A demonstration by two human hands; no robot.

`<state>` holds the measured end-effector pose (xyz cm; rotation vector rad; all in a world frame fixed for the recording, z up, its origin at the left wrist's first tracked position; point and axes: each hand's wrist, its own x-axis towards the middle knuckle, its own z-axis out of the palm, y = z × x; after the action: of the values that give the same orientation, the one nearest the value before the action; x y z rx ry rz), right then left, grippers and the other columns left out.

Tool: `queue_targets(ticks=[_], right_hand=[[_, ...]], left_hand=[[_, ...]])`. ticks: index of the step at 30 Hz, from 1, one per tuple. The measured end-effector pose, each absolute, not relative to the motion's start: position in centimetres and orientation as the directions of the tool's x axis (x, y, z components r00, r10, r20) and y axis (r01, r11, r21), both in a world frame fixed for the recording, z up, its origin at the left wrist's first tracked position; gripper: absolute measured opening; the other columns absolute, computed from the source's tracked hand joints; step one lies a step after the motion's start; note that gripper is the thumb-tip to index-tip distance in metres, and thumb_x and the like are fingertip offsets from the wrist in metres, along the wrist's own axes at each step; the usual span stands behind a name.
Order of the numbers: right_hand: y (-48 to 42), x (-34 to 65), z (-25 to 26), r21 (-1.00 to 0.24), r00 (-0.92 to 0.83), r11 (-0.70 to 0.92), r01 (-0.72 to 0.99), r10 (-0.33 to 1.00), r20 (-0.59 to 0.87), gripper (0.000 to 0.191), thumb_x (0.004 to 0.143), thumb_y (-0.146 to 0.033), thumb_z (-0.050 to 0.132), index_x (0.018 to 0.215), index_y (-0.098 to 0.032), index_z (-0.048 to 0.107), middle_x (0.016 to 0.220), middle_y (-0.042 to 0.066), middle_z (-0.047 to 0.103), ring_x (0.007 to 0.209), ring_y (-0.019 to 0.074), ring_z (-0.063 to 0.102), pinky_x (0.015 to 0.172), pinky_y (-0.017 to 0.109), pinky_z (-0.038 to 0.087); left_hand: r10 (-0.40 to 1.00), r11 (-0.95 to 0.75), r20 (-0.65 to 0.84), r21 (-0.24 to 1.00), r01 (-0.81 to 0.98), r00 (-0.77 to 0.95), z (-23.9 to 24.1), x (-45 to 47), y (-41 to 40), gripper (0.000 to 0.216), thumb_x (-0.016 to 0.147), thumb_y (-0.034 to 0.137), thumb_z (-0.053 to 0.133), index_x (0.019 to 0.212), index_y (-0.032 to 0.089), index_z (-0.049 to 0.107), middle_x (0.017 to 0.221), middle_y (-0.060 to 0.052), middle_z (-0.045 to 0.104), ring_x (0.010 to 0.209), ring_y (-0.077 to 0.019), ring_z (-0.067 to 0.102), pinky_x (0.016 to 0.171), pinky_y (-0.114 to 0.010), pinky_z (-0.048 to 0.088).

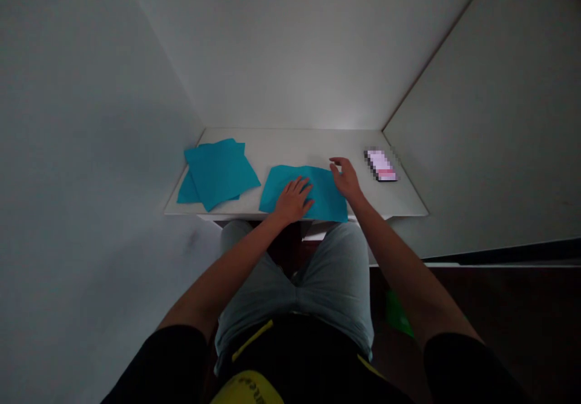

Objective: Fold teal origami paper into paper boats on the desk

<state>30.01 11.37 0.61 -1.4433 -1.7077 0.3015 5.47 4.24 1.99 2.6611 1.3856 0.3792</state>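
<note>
A teal cloth (322, 193) lies flat near the front edge of a small white table (290, 144). My left hand (295, 199) rests flat on the cloth, fingers spread and open. My right hand (345, 178) hovers at the cloth's right edge with fingers loosely curled and apart, holding nothing that I can see. To the left, a stack of teal cloths (218, 173) lies at an angle on the table.
A phone with a lit, blurred screen (381, 165) lies at the table's right side. White walls close in the table on the left, back and right. My knees sit under the front edge. Something green (399, 314) lies on the dark floor.
</note>
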Motion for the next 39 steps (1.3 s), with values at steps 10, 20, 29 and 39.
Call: queue_targets(ticks=[10,20,29,39], right_hand=[[7.9,24.7,-2.5,-0.57,-0.254,0.368,0.735,0.928,0.271,0.065,0.111,-0.063,0.04,0.16,-0.024,0.056,0.166,0.012,0.054,0.158,0.0351,0.045,0.133,0.062,0.03],[8.2,29.7,-3.1,-0.448,-0.209,0.308,0.839,0.943,0.258,0.079,0.101,-0.075,0.054,0.165,-0.027,0.05,0.176,0.01,0.039,0.164,0.0414,0.033,0.136,0.066,0.022],[7.7,29.0,-1.4,-0.23,-0.207,0.232,0.945,0.97,0.129,0.088,0.107,-0.076,0.032,0.172,-0.017,0.035,0.181,0.014,0.026,0.167,0.0359,0.027,0.137,0.057,0.021],[7.7,29.1,-1.4,-0.197,-0.21,0.229,0.953,0.971,0.11,0.08,0.11,-0.067,0.031,0.174,-0.019,0.033,0.182,0.012,0.024,0.167,0.0346,0.028,0.137,0.057,0.022]], left_hand=[[0.888,-0.458,0.073,0.234,0.857,0.455,0.1,6.8,5.8,0.068,0.111,0.045,0.034,0.17,0.01,0.038,0.18,-0.016,0.03,0.169,-0.0288,0.023,0.138,-0.047,0.018],[0.975,-0.221,0.085,0.246,0.944,0.206,0.3,1.8,8.5,0.088,0.106,0.066,0.042,0.172,0.009,0.033,0.18,-0.022,0.024,0.17,-0.0362,0.018,0.137,-0.054,0.016],[0.97,-0.242,0.066,0.133,0.961,0.235,1.5,5.7,8.5,0.075,0.108,0.042,0.034,0.167,-0.005,0.034,0.179,-0.023,0.027,0.171,-0.0327,0.015,0.14,-0.048,0.006],[0.942,-0.334,0.079,0.205,0.92,0.325,0.2,6.0,9.5,0.083,0.108,0.065,0.035,0.173,0.013,0.033,0.182,-0.015,0.023,0.17,-0.0325,0.018,0.139,-0.05,0.015]])
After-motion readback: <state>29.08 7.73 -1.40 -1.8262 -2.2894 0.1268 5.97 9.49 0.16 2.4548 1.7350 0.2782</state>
